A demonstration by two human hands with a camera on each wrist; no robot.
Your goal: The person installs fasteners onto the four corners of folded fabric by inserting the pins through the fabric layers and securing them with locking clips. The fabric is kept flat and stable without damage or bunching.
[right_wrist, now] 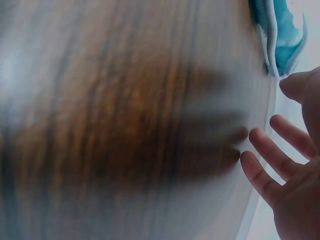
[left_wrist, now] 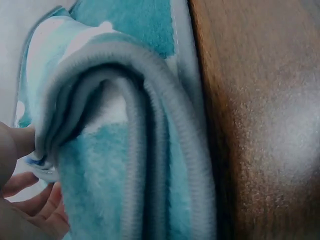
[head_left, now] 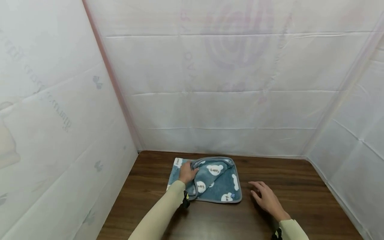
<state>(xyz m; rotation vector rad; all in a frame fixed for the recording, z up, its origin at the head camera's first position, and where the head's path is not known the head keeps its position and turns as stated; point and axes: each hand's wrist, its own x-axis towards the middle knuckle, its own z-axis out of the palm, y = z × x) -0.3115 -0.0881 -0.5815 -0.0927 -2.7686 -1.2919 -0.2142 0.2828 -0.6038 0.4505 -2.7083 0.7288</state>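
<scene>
A teal plush towel (head_left: 220,190) with grey stitched edging and white bear-head prints lies folded on the wooden table. Its folded-over layers bend up in a loop, seen close in the left wrist view, where the edging (left_wrist: 135,55) curves over. My left hand (head_left: 187,173) is at the towel's left part and pinches the stacked layers, thumb (left_wrist: 20,142) on one side and fingers on the other. To the right of the towel, my right hand (head_left: 267,199) hovers over the table, holding nothing, its fingers loosely extended and apart from the cloth.
The brown wood-grain table (head_left: 210,220) runs back to a white sheet wall (head_left: 222,110). More white sheeting stands on the left (head_left: 60,133) and on the right (head_left: 357,150).
</scene>
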